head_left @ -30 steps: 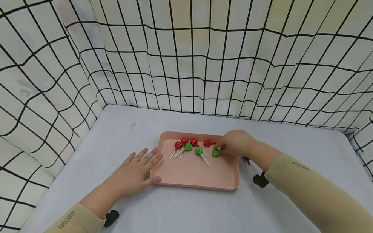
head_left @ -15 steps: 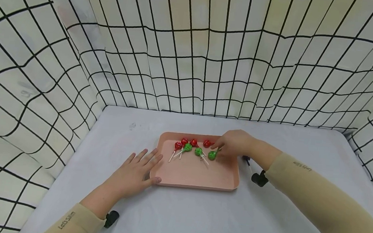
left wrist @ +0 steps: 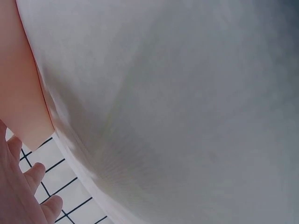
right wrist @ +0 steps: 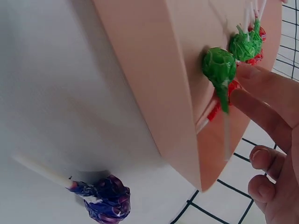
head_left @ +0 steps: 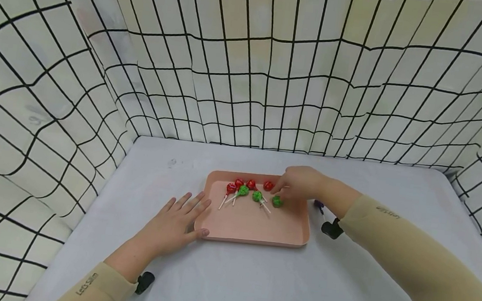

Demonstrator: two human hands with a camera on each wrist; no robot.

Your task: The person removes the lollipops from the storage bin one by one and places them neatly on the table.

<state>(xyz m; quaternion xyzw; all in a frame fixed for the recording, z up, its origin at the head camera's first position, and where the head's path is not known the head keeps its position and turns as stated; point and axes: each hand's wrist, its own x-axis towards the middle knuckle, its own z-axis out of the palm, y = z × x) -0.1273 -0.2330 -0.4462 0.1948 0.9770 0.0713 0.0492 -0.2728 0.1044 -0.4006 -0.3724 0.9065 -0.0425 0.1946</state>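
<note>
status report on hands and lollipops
Left hand spread at left edge of pink tray. Right hand beside rightmost green lollipop, contact unclear. Purple-blue lollipop outside tray, seemingly not in the way.

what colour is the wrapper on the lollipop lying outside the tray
The wrapper is dark blue and purple; the right wrist view shows it best.

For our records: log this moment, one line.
left hand: at pink tray | right hand: by nearest green lollipop | purple lollipop: outside tray

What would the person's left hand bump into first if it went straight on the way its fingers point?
Most likely the pink tray: the left hand overlaps its left edge in the head view, though whether they touch is hard to tell.
</note>
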